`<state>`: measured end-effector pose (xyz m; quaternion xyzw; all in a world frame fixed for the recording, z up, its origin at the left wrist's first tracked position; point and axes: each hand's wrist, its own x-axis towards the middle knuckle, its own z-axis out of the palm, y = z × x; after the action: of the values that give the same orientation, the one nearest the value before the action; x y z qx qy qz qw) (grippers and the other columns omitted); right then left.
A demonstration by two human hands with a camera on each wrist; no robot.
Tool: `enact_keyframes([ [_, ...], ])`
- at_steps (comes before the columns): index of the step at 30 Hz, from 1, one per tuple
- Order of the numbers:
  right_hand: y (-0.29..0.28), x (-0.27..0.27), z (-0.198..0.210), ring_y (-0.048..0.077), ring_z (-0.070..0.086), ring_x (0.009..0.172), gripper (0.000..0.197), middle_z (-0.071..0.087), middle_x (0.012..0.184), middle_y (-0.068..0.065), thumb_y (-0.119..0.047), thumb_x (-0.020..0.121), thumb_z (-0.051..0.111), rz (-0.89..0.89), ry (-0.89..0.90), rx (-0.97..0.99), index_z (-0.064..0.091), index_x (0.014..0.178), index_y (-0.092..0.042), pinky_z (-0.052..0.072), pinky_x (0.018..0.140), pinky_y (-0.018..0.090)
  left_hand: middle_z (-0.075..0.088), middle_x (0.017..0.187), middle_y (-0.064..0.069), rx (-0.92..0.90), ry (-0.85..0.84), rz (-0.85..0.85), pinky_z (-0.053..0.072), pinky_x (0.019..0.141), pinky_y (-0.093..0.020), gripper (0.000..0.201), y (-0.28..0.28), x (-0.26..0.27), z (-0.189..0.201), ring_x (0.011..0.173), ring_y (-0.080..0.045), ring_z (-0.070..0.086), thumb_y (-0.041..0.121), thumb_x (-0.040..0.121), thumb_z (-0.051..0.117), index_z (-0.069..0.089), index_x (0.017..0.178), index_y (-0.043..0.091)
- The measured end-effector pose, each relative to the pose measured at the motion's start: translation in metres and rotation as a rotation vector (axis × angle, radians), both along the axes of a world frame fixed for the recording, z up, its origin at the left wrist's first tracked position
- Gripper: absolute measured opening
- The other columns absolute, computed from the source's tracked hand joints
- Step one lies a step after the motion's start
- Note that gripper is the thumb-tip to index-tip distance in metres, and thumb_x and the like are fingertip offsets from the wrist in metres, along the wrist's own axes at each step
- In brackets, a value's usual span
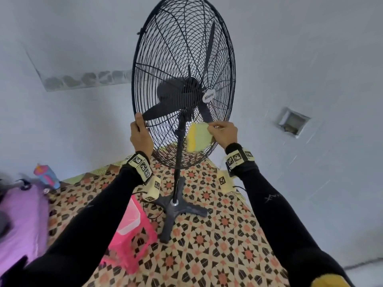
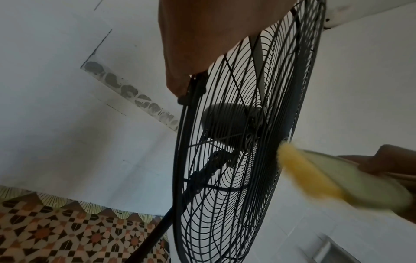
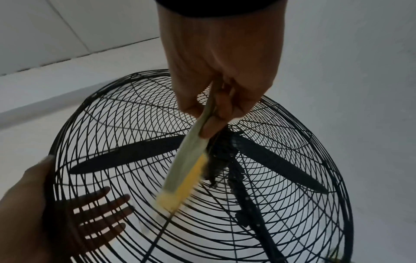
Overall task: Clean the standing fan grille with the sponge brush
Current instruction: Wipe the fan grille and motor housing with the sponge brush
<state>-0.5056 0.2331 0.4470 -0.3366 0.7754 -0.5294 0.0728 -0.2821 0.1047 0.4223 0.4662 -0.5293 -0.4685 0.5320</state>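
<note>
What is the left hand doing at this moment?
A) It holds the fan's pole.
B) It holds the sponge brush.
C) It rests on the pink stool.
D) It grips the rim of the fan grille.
D: the left hand grips the rim of the fan grille, thumb in front and fingers behind the wires, while the right hand holds the sponge brush.

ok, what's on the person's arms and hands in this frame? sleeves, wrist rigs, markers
Both arms wear long black sleeves: left sleeve, right sleeve. Both hands are bare: left hand, right hand. Each wrist carries a black band with pale yellow blocks printed with black-and-white square markers: left wrist rig, right wrist rig. Thin black cables hang below each rig. Something yellow shows near the right elbow.
</note>
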Motion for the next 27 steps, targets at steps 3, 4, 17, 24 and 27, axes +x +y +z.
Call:
enact_keyframes([
  [3,-0.001,0.009,-0.002,0.017,0.067,0.087,0.026,0.071,0.102,0.005,-0.014,0.09,0.07,-0.137,-0.044,-0.143,0.072,0.115,-0.009,0.06,0.089,0.04,0.049,0.1,0.018,0.052,0.017,-0.091,0.033,0.091,-0.025,0.061,0.014,0.002,0.011,0.091,-0.006,0.048,0.059,0.109,0.023,0.047,0.143,0.015],
  [4,-0.001,0.017,-0.001,0.017,0.066,0.087,0.026,0.07,0.103,0.005,-0.013,0.09,0.07,-0.131,-0.033,-0.133,0.072,0.116,-0.009,0.059,0.089,0.039,0.051,0.11,0.013,0.051,0.022,-0.109,0.032,0.097,-0.026,0.063,0.015,0.002,0.01,0.101,-0.01,0.047,0.059,0.109,0.022,0.045,0.146,0.014],
  [17,0.017,0.047,-0.028,0.015,0.066,0.08,0.014,0.07,0.083,-0.005,-0.024,0.084,0.078,-0.02,-0.03,0.014,0.08,0.096,-0.017,0.059,0.084,0.035,0.033,0.167,-0.001,0.082,0.045,-0.249,0.015,0.128,-0.048,0.093,0.014,0.015,-0.01,0.154,-0.022,0.031,0.088,0.09,0.012,0.028,0.162,0.032],
  [24,0.024,0.064,-0.038,-0.002,0.059,0.074,0.021,0.071,0.093,0.003,-0.018,0.086,0.075,-0.087,-0.063,-0.045,0.077,0.106,-0.01,0.056,0.082,0.028,0.036,0.166,-0.002,0.128,0.012,-0.346,0.017,0.127,-0.053,0.117,0.007,0.018,-0.017,0.152,-0.025,0.034,0.104,0.07,0.01,0.028,0.162,0.034],
  [27,0.032,0.064,-0.039,0.009,0.063,0.079,0.018,0.071,0.091,0.0,-0.019,0.086,0.076,-0.064,-0.046,-0.054,0.079,0.102,-0.013,0.057,0.083,0.028,0.037,0.165,-0.005,0.16,-0.009,-0.369,0.018,0.126,-0.059,0.109,0.002,0.021,-0.021,0.15,-0.029,0.036,0.101,0.075,0.011,0.03,0.16,0.036],
])
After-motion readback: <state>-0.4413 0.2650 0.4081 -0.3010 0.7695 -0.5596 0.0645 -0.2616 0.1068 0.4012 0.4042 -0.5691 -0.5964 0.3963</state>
